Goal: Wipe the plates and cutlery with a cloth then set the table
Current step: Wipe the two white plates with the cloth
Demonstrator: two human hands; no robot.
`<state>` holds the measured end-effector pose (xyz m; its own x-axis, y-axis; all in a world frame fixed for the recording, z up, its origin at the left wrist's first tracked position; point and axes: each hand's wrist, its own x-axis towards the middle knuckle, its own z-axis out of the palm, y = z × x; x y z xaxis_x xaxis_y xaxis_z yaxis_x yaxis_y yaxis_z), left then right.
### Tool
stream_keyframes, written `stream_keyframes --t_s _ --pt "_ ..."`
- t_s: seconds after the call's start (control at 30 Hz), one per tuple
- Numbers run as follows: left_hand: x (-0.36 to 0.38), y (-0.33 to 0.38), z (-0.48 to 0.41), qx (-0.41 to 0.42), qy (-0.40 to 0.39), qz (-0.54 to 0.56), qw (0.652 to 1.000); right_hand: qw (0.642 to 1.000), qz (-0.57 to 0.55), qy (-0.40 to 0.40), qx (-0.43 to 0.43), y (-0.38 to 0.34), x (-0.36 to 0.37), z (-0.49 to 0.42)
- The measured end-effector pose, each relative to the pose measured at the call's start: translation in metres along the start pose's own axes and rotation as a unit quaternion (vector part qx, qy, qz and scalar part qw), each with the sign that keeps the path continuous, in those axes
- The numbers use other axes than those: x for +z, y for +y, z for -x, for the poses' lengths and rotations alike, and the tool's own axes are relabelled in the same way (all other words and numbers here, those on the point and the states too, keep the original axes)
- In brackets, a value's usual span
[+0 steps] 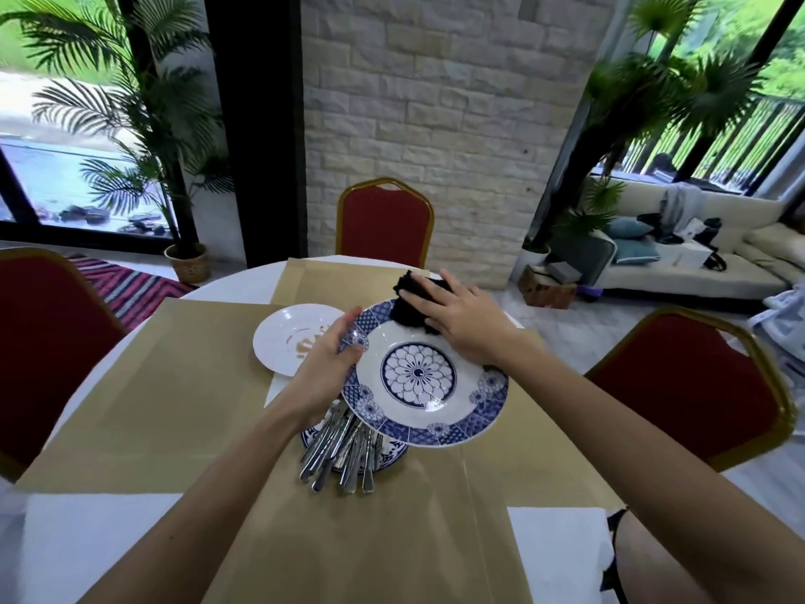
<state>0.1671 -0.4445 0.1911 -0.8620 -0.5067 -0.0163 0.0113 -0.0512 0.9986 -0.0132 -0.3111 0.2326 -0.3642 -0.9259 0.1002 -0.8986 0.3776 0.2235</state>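
Observation:
A blue-and-white patterned plate point(420, 377) is held tilted above the table. My left hand point(324, 364) grips its left rim, thumb on top. My right hand point(461, 322) presses a black cloth point(409, 305) flat against the plate's far rim. Under the held plate, a pile of several pieces of silver cutlery point(344, 451) lies on another blue-patterned plate point(387, 459), mostly hidden. A white plate point(292, 337) with brown smears sits on the table to the left.
The round white table point(244, 281) carries tan paper mats point(174, 385). Red chairs with gold frames stand at the far side point(385, 220), the left point(48, 350) and the right point(692, 381). White napkins lie at the near corners.

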Motion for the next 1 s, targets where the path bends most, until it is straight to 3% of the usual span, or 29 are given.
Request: stream_keyframes --t_s 0.17,0.27,0.33,0.4,0.43,0.53,0.6,0.63,0.7,0.8,0.9,1.0 --pt "0.0 -0.002 0.002 -0.016 -0.013 0.049 0.999 0.985 -0.095 0.12 0.073 0.016 -0.014 -0.027" --pt "-0.003 0.0 -0.003 -0.018 0.001 0.033 0.999 0.94 -0.241 0.22 0.104 0.014 -0.033 -0.031" --pt "-0.006 -0.001 -0.006 -0.017 0.014 0.006 1.0 0.899 -0.343 0.246 0.119 0.002 -0.035 -0.027" --pt "-0.009 -0.002 -0.008 -0.014 0.025 -0.014 0.999 0.88 -0.404 0.213 0.132 -0.014 -0.026 -0.018" --pt "-0.01 -0.001 -0.008 -0.014 0.029 -0.014 0.999 0.89 -0.398 0.186 0.125 -0.019 -0.017 -0.012" --pt "-0.016 0.003 -0.009 -0.015 0.03 -0.003 0.999 0.963 -0.228 0.116 0.08 -0.027 0.011 0.01" --pt "-0.019 0.004 -0.009 -0.006 0.023 -0.013 1.0 0.985 -0.118 0.106 0.073 -0.025 0.017 0.02" --pt "-0.02 0.005 -0.009 -0.004 0.019 -0.016 1.0 0.984 -0.116 0.102 0.088 -0.023 0.016 0.023" --pt "-0.022 0.006 -0.01 -0.01 0.002 -0.006 1.0 0.963 -0.232 0.063 0.121 -0.015 0.008 0.025" --pt "-0.025 0.009 -0.014 -0.016 -0.026 0.0 1.0 0.892 -0.436 -0.028 0.119 -0.006 -0.007 0.028" --pt "-0.023 0.016 -0.021 -0.034 -0.019 0.003 0.999 0.874 -0.455 0.037 0.169 -0.012 -0.006 0.03" --pt "-0.013 0.02 -0.021 -0.042 0.044 0.044 0.997 0.829 -0.492 0.107 0.242 -0.02 0.009 0.027"
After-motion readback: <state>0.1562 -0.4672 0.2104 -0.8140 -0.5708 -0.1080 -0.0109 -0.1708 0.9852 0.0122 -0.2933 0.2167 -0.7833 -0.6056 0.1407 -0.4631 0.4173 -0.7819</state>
